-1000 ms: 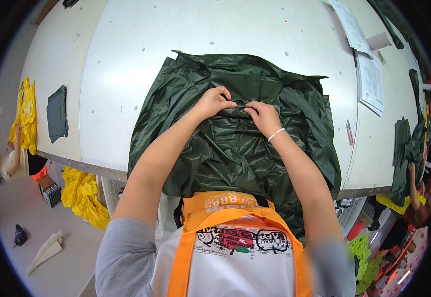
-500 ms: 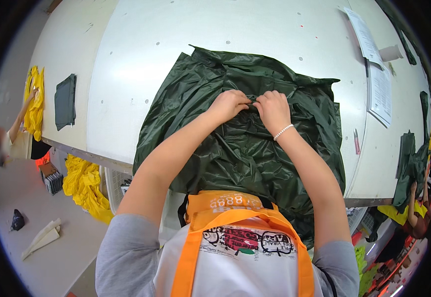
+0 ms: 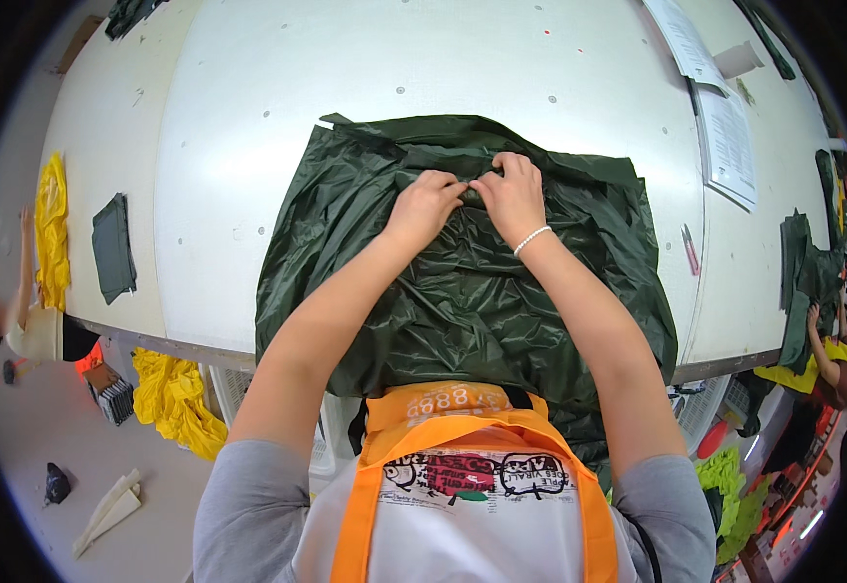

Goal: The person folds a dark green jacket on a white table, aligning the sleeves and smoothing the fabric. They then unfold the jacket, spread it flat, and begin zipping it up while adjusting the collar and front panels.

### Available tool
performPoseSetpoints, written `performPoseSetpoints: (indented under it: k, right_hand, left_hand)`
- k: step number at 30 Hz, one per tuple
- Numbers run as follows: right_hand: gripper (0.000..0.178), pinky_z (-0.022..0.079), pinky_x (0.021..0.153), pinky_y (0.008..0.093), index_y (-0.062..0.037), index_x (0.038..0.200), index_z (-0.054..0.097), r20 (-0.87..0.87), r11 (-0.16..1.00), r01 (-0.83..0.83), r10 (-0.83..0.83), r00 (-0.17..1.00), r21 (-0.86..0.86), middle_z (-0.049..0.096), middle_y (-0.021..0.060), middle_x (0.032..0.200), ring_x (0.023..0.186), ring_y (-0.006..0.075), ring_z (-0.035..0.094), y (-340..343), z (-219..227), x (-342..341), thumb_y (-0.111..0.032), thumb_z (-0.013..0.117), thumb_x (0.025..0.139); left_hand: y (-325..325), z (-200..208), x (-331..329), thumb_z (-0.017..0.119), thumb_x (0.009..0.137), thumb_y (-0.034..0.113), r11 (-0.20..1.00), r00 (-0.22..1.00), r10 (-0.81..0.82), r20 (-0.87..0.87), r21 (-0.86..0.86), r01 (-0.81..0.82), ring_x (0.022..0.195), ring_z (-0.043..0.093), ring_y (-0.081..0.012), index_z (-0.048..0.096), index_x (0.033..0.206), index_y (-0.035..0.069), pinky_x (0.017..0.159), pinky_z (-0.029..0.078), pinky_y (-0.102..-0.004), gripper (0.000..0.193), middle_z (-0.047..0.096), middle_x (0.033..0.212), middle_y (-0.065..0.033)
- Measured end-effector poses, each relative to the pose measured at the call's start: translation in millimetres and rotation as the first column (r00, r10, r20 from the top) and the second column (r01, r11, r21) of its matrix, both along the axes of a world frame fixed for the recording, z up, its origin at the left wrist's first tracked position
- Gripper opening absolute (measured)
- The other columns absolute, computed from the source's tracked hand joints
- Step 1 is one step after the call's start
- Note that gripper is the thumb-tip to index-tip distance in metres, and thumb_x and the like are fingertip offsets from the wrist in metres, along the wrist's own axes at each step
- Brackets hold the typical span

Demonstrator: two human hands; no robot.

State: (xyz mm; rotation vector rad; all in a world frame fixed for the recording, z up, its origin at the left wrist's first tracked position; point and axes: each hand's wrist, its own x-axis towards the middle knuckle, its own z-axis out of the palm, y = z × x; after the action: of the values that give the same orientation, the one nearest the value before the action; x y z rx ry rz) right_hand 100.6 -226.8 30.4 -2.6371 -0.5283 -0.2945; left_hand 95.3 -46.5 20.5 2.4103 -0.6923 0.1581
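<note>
Hands [image 3: 511,202] | pinching crumpled dark-green fabric [image 3: 472,321] | on white table [image 3: 248,146]

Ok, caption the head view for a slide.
Left hand and right hand pinch crumpled dark green fabric on a white table, a pink-handled tool lying right.

Big crumpled dark green fabric [image 3: 482,335] looks thin, kinda plasticky, super glossy along the creases. Long flat white tabletop [image 3: 239,146] is smooth with a soft sheen; rectangular white printed sheets [image 3: 726,146], far right, are paper.
</note>
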Motion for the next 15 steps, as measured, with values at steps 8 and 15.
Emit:
performPoseSetpoints:
  k: [8,15]
  right_hand:
    - [0.018,0.049,0.065,0.0424,-0.0061,0.086,0.061,-0.498,0.945,0.203,-0.051,0.865,0.255,0.065,0.0152,0.079,0.071,0.0337,0.061,-10,1,36,-0.023,0.065,0.084]
    - [0.014,0.041,0.083,0.0391,-0.0059,0.076,0.066,-0.108,0.998,0.057,-0.060,0.992,-0.030,0.056,0.0102,0.093,0.098,0.0273,0.052,0,9,32,-0.019,0.071,0.074]
  left_hand:
    - [-4,18,51,0.074,0.073,0.017,0.991,0.931,0.108,-0.349,-0.033,-0.127,0.081,0.063,-0.0259,0.071,0.092,0.003,0.071,0.051,-0.0319,0.024,0.066,0.089,-0.0105]
    - [-5,-1,35,0.071,0.074,0.017,0.994,0.998,-0.016,0.053,0.110,0.010,0.091,0.059,-0.0271,0.069,0.094,0.004,0.076,0.050,-0.0363,0.023,0.062,0.094,-0.0096]
